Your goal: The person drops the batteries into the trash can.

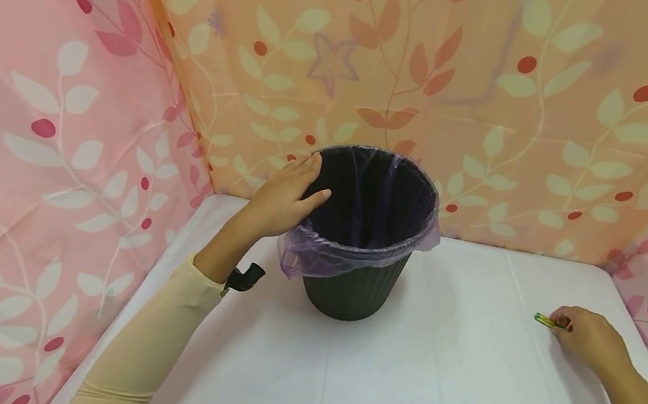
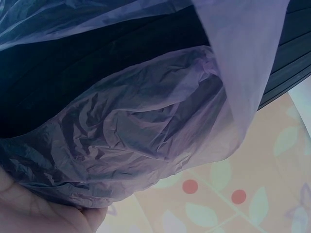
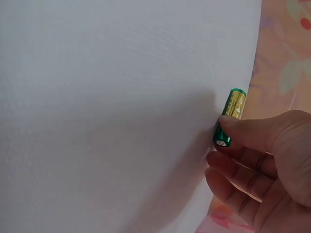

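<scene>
You won't find a word, number or brand to read in any view. The green-and-yellow battery [image 3: 230,116] near the table's right edge shows only colour bands (any print on it is too small and blurred to make out).

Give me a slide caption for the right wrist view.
Right hand pinches a green and yellow battery lying on the white table.

Head view looks down over the whole table [image 1: 397,389] — wrist views sit close, each sharing its hand's spot.
</scene>
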`<act>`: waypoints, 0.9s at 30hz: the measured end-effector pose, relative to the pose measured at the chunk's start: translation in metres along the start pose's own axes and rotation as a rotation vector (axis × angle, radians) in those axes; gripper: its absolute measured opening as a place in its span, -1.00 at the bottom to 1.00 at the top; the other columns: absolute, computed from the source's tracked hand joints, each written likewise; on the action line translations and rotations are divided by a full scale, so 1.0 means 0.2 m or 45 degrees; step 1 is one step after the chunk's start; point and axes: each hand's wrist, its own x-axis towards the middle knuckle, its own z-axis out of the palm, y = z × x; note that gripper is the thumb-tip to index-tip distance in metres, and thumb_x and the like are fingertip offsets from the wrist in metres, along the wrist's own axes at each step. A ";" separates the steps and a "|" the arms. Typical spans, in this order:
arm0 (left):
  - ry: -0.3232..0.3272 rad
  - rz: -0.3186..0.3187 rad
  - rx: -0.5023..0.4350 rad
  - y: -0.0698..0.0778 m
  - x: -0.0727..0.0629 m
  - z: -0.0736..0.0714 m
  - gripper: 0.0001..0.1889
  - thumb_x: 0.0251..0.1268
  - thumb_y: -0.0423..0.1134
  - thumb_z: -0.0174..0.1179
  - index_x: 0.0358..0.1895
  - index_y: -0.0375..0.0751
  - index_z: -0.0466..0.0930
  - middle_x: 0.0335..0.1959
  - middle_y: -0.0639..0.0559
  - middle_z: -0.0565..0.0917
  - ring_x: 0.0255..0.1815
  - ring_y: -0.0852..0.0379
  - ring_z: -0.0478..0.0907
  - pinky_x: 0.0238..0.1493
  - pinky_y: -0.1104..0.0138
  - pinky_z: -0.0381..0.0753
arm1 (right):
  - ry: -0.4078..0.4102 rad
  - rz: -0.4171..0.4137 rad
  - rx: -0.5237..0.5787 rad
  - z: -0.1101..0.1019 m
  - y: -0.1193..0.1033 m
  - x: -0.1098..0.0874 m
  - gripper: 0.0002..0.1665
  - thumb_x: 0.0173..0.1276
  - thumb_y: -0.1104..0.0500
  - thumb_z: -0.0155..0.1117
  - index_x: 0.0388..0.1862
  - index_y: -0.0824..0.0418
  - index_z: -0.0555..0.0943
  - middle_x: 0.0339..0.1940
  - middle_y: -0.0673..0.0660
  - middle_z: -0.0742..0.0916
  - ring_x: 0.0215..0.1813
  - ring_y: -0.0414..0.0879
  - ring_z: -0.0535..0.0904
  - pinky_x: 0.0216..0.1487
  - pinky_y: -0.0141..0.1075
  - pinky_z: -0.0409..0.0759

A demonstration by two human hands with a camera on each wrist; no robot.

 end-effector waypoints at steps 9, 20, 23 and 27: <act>-0.012 -0.013 -0.001 -0.01 0.00 0.00 -0.24 0.62 0.14 -0.16 0.62 -0.31 -0.06 0.67 -0.11 -0.07 0.68 0.01 -0.26 0.63 0.14 -0.26 | 0.117 -0.110 0.092 0.05 0.01 0.02 -0.82 0.21 0.27 0.48 -0.22 0.33 0.74 -0.45 -0.03 0.69 -0.37 -0.20 0.47 -0.30 -0.25 0.47; -0.012 -0.011 0.002 -0.01 -0.01 0.00 -0.23 0.61 0.15 -0.16 0.61 -0.31 -0.07 0.67 -0.11 -0.07 0.68 0.01 -0.27 0.63 0.14 -0.28 | 0.305 -0.211 0.137 -0.04 -0.21 0.02 -0.78 0.19 0.29 0.53 -0.17 0.31 0.79 -0.40 0.07 0.77 -0.36 -0.32 0.53 -0.39 -0.41 0.49; -0.012 -0.007 0.002 -0.01 0.00 0.01 -0.23 0.61 0.16 -0.17 0.62 -0.31 -0.07 0.67 -0.11 -0.08 0.68 0.01 -0.27 0.63 0.15 -0.29 | 0.341 -0.231 0.154 -0.08 -0.28 0.02 -0.77 0.19 0.28 0.54 -0.15 0.29 0.79 -0.40 0.06 0.78 -0.38 -0.43 0.51 -0.41 -0.44 0.51; -0.013 -0.005 0.009 -0.01 0.00 0.01 -0.23 0.62 0.15 -0.17 0.62 -0.30 -0.08 0.67 -0.11 -0.08 0.68 0.02 -0.27 0.63 0.14 -0.28 | 0.383 -0.286 0.163 -0.12 -0.37 0.01 -0.77 0.18 0.29 0.55 -0.15 0.26 0.79 -0.40 0.04 0.78 -0.39 -0.48 0.52 -0.44 -0.43 0.53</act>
